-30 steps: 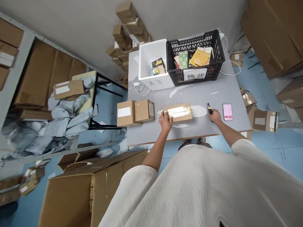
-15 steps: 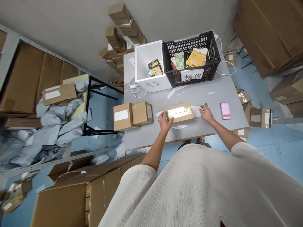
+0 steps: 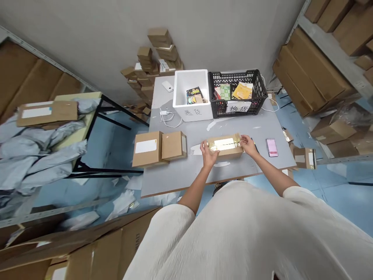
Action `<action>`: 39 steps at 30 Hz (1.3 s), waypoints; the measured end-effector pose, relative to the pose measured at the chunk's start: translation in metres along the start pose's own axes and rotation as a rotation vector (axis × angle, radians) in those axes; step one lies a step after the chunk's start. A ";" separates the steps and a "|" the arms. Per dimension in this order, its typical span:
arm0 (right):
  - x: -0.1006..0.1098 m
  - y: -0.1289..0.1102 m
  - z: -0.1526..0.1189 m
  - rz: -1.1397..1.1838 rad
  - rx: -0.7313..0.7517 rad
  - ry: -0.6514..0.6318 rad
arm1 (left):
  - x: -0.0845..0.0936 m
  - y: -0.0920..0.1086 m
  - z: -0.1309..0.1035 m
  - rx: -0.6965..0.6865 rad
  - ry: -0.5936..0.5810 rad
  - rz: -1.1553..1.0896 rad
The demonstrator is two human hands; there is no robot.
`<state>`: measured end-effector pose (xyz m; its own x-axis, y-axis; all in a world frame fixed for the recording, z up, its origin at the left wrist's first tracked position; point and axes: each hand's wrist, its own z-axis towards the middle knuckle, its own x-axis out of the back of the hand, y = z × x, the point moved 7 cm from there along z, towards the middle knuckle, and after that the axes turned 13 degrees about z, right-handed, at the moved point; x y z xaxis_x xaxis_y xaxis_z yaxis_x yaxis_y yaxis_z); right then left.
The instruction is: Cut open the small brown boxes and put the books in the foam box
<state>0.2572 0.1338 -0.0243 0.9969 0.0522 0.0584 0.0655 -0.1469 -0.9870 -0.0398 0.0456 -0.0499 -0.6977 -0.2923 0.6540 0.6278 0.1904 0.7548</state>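
Note:
A brown cardboard box (image 3: 229,153) with shiny tape and a white label on top lies on the grey table (image 3: 189,171). My left hand (image 3: 208,154) grips its left end, thumb on the near side and fingers at the far edge. At the box's right end is my right hand (image 3: 247,144), its fingers pinched together at the tape flap there. A dark object, partly hidden, lies just under the right hand. Pale paper shows on the table beyond the box's left end.
Two closed boxes (image 3: 147,149) (image 3: 174,146) stand at the table's left. Behind are a white foam bin (image 3: 194,112) and a black crate (image 3: 236,109) with packets. A pink-screened phone (image 3: 272,147) lies right; a white device (image 3: 167,86) lies at the back left.
My right hand has come in from the right to the box's end. The white strip that stretched between them no longer shows there. The view has shifted, with more of the right shelf visible.

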 end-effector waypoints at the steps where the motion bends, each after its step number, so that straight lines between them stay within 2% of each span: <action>1: 0.000 -0.001 0.003 0.049 -0.024 0.014 | 0.000 -0.003 0.000 0.014 0.008 -0.048; 4: -0.001 -0.006 0.012 0.154 -0.033 0.049 | -0.003 -0.011 -0.001 0.044 0.000 -0.112; 7: 0.000 -0.020 0.017 0.139 0.046 0.063 | -0.003 -0.014 -0.002 0.040 -0.028 -0.089; 11: -0.004 -0.043 0.022 -0.135 0.172 0.016 | 0.000 -0.008 -0.002 -0.005 -0.083 0.033; 15: -0.023 -0.060 0.029 -0.496 0.294 -0.181 | 0.004 0.001 -0.003 -0.060 -0.155 0.166; 18: -0.035 -0.052 0.037 -0.715 0.262 -0.344 | 0.005 0.004 -0.005 -0.074 -0.195 0.229; 22: -0.039 -0.032 0.048 -0.890 0.128 -0.444 | 0.007 0.007 -0.006 -0.078 -0.242 0.279; 25: -0.041 -0.024 0.054 -0.899 0.078 -0.462 | 0.013 0.013 -0.007 -0.091 -0.241 0.305; 32: -0.038 -0.024 0.069 -0.772 0.064 -0.437 | 0.039 0.036 -0.012 -0.150 -0.141 0.304; 34: -0.039 -0.021 0.068 -0.788 0.082 -0.454 | 0.039 0.039 -0.016 -0.170 -0.199 0.316; 36: -0.041 -0.016 0.062 -0.838 0.089 -0.449 | 0.034 0.040 -0.021 -0.201 -0.307 0.348; 39: -0.046 -0.005 0.048 -0.904 0.092 -0.379 | 0.023 0.041 -0.029 -0.293 -0.434 0.442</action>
<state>0.2091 0.1796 -0.0296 0.4917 0.4227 0.7613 0.7770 0.1816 -0.6027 -0.0198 0.0194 -0.0055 -0.3910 0.1680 0.9049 0.9104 -0.0743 0.4071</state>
